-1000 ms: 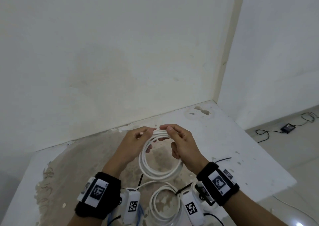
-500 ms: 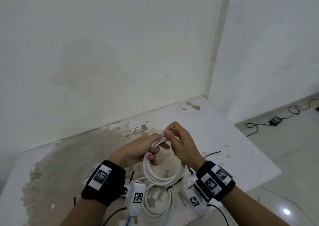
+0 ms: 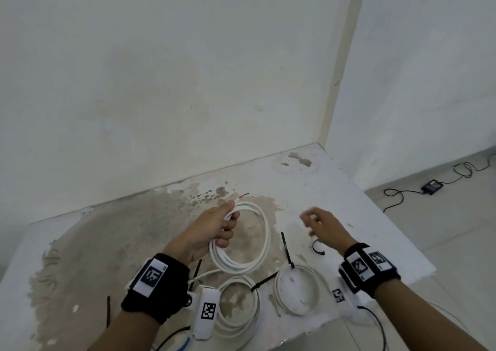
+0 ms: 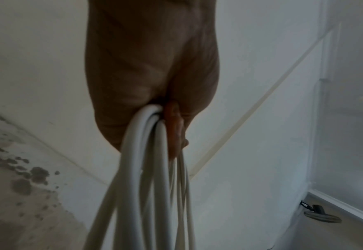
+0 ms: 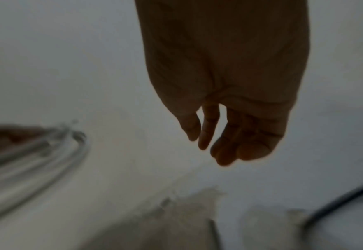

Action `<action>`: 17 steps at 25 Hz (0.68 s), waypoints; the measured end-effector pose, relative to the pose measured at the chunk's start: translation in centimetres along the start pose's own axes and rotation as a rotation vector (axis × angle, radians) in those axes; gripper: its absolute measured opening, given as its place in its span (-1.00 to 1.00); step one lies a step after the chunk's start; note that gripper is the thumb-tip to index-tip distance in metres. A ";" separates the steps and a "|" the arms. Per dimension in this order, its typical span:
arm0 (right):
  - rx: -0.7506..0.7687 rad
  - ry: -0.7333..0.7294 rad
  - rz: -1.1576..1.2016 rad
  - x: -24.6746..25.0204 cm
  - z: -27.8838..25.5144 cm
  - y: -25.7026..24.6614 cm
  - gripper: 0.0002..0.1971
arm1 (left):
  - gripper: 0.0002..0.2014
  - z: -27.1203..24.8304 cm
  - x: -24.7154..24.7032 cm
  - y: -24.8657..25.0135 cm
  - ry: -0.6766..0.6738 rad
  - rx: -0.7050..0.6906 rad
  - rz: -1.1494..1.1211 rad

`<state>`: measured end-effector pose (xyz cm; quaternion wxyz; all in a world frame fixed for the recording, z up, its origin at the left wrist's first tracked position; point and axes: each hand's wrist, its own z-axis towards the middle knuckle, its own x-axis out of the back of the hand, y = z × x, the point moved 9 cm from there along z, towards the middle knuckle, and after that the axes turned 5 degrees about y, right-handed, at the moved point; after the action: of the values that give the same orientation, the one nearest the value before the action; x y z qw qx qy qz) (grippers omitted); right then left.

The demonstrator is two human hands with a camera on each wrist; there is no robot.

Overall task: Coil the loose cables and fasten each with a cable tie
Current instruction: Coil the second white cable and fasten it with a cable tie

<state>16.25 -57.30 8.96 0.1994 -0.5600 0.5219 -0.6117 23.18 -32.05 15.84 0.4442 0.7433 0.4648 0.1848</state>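
Head view showed a stained white table (image 3: 349, 189) set against a wall, and on its near edge lay two white coils already bound with black ties, one coil (image 3: 236, 305) beside the left wrist and the other coil (image 3: 296, 289) just right of it. Above these the left hand (image 3: 206, 232) held a third, untied coil (image 3: 241, 238) off the table, fingers curled round its gathered loops, with a bared wire end (image 3: 243, 195) poking out past the thumb. The right hand (image 3: 324, 227) hung apart from the coil, fingers loosely bent and holding nothing; it was blurred. Just beneath it lay a small curled black tie (image 3: 318, 247). The coiling of this cable looked finished, with fastening still to do. The next move likely called for the right hand to pick up that tie while the left kept the loops bunched.
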 end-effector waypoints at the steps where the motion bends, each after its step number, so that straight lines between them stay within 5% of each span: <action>1: -0.070 -0.016 -0.211 0.6 0.7 3.7 -0.89 | -0.63 0.0 0.3 -0.2 0.019 -0.006 -0.016; 5: -0.248 -0.092 -0.519 0.5 1.5 13.1 -0.91 | -0.61 0.2 1.0 -0.5 0.114 -0.041 -0.030; 11: -0.171 -0.040 -0.701 -1.2 1.3 14.4 -0.91 | -0.61 0.6 2.5 -0.3 0.238 -0.067 -0.080; 17: 0.022 0.022 -0.227 0.7 1.1 6.2 -0.75 | -0.61 0.1 3.1 0.5 0.289 -0.138 -0.017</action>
<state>14.96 -60.68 3.76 0.1293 -0.6065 0.4505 -0.6423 25.07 -29.49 15.83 0.4243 0.6728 0.5163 0.3175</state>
